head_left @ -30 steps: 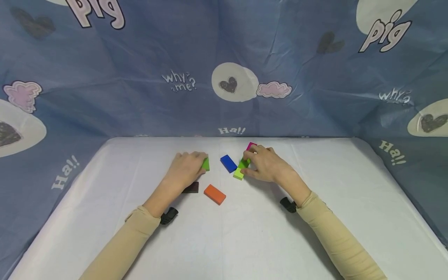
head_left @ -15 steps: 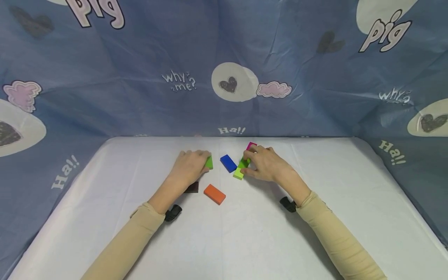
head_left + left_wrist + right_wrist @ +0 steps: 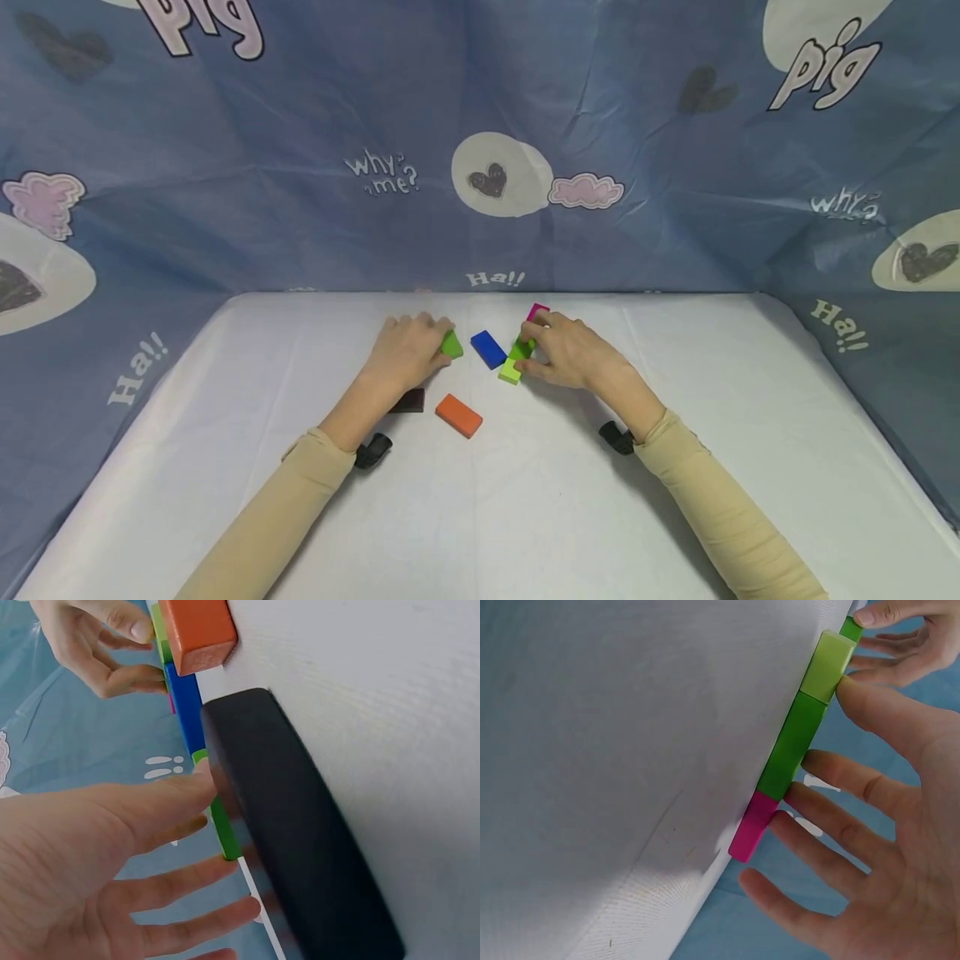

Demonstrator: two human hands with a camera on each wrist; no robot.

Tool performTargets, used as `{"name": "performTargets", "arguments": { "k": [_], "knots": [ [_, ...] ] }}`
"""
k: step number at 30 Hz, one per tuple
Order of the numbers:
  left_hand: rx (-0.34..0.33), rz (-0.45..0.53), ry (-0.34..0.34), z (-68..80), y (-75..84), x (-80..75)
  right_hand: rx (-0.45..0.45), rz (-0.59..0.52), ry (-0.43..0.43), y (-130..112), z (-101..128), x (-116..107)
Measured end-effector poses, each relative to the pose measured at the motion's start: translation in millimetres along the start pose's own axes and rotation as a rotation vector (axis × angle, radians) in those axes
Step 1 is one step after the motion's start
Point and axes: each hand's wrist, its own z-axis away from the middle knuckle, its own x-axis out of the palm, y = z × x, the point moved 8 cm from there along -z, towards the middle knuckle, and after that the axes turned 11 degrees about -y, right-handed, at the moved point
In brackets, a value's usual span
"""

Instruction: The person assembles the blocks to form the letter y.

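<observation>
My left hand (image 3: 408, 354) pinches a green block (image 3: 452, 345) between thumb and fingertips, left of a blue block (image 3: 488, 349). On the right, lime (image 3: 830, 664), green (image 3: 793, 746) and magenta (image 3: 754, 825) blocks form a slanting line, end to end. My right hand (image 3: 573, 354) reaches over this line from the right. Its thumb tip is at the lime block, and its loosely extended fingers touch along the green and magenta ones. The blue block's near corner meets the line close to the lime block.
An orange block (image 3: 459, 416) lies flat on the white tabletop (image 3: 480, 517), nearer the body. A dark brown block (image 3: 408, 402) sits partly hidden under the left wrist. Behind the table hangs a blue printed cloth (image 3: 315, 225). Each wrist bears a black camera (image 3: 617, 438).
The left hand has shifted a little to the right with the green block, bringing it closer to the blue one, and the block has turned slightly. My right hand stays in place.
</observation>
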Motion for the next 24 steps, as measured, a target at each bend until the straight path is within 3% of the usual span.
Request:
{"name": "performTargets", "arguments": {
  "k": [13,24],
  "knots": [
    [-0.078,0.003,0.025,-8.6,-11.7,-2.8,-0.003,-0.007,-0.003,0,0,1],
    [-0.102,-0.009,0.013,-4.7,-7.8,-5.1,0.003,-0.01,-0.013,-1,0,2]
  ]
}}
